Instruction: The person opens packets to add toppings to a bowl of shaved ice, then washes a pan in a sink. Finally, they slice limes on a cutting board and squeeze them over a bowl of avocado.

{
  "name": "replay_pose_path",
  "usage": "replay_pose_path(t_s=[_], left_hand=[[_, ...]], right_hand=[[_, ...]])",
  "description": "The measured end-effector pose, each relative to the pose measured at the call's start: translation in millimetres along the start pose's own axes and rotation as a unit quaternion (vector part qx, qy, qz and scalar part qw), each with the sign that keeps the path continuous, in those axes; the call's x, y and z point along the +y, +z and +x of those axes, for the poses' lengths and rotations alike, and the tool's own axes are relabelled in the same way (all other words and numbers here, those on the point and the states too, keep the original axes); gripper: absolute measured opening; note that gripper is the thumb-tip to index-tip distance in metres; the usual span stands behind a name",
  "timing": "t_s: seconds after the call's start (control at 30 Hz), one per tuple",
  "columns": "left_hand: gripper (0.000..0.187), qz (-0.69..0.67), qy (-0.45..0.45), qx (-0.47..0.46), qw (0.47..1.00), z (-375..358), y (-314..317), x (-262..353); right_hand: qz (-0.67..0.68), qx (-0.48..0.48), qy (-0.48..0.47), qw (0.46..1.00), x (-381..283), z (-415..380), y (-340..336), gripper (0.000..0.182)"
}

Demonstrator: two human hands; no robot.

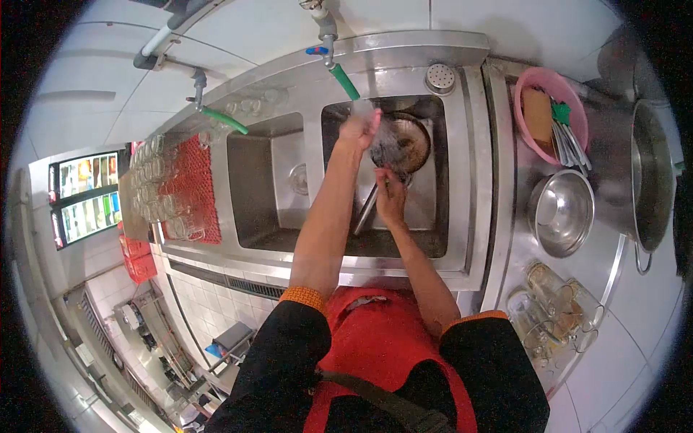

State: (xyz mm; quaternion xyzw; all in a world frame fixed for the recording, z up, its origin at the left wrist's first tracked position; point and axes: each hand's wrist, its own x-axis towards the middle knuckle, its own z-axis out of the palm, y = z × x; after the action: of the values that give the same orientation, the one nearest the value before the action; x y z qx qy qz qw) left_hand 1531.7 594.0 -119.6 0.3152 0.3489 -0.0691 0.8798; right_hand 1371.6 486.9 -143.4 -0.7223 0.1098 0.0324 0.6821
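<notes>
A dark round frying pan (pixel 413 148) lies in the right basin of the steel sink (pixel 433 216), its handle (pixel 367 211) pointing toward me. Water from a green hose (pixel 345 81) splashes down over it. My left hand (pixel 359 130) is in the stream at the pan's left side, fingers stretched out and partly blurred by water, with no object visible in it. At the near rim, my right hand (pixel 390 195) has its fingers curled around the pan where the handle joins. Spray hides part of the fingertips and the pan's inside.
Left of the sink, glass mugs (pixel 155 173) stand beside a red mat (pixel 196 191). On the right are a pink basin (pixel 534 148) with utensils, a steel bowl (pixel 563 213), a large pot (pixel 650 173) and several glass mugs (pixel 552 289). A perforated steel strainer (pixel 440 78) sits behind the basin.
</notes>
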Motion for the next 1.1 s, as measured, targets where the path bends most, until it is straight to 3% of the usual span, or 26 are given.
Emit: replay_pose_path(t_s=[0.07,0.17,0.3,0.37,0.4,0.47,0.57,0.67,0.73,0.8,0.83,0.9,1.0,1.1], left_hand=[[0.013,0.227,0.019,-0.009,0.974,-5.1,-8.5,11.3],[0.022,0.199,0.043,0.074,0.976,-14.2,9.9,21.0],[0.037,0.304,0.304,0.164,0.888,-38.4,51.1,65.1],[0.037,0.265,0.395,0.043,0.878,-81.2,91.7,92.4],[0.035,0.33,0.408,0.022,0.851,-92.3,103.5,105.5],[0.032,0.449,0.43,-0.02,0.783,-103.4,115.7,128.8],[0.027,0.514,0.399,-0.078,0.755,-99.3,112.8,149.5],[0.027,0.534,0.407,-0.072,0.738,-99.1,110.6,153.5],[0.028,0.541,0.389,-0.053,0.744,-104.4,114.8,151.5],[0.03,0.545,0.375,-0.035,0.749,-106.9,116.6,152.1],[0.032,0.545,0.369,-0.028,0.753,-106.8,116.4,151.8],[0.035,0.532,0.363,-0.023,0.765,-104.1,115.0,149.7],[0.037,0.501,0.361,-0.023,0.786,-96.4,111.2,147.5],[0.033,0.473,0.365,-0.009,0.802,-101.9,111.5,144.0]], right_hand=[[-0.029,-0.023,-0.025,0.999,5.9,-8.0,7.1,0.04],[-0.022,-0.062,-0.054,0.996,16.3,-6.4,-0.1,0.036],[-0.099,-0.171,-0.068,0.978,13.1,-18.0,-31.4,0.047],[-0.132,-0.217,-0.091,0.963,19.0,-31.6,-50.8,0.064],[-0.147,-0.243,-0.091,0.954,17.9,-36.2,-60.3,0.074],[-0.173,-0.308,-0.038,0.935,-4.9,-37.6,-81.8,0.096],[-0.248,-0.35,-0.018,0.903,-3.1,-34.4,-97.3,0.111],[-0.266,-0.464,0.191,0.823,-35.0,-6.0,-113.2,0.116],[-0.321,-0.41,0.167,0.837,2.0,4.1,-111.3,0.103],[-0.311,-0.363,0.086,0.874,20.9,20.8,-108.4,0.095],[-0.341,-0.309,0.001,0.888,55.0,33.0,-99.3,0.076],[-0.111,-0.206,0.109,0.966,52.6,54.7,-72.0,0.054],[-0.34,-0.171,0.115,0.918,69.2,102.3,-35.0,0.04],[-0.53,-0.236,0.027,0.814,145.3,137.6,-9.2,0.046]])
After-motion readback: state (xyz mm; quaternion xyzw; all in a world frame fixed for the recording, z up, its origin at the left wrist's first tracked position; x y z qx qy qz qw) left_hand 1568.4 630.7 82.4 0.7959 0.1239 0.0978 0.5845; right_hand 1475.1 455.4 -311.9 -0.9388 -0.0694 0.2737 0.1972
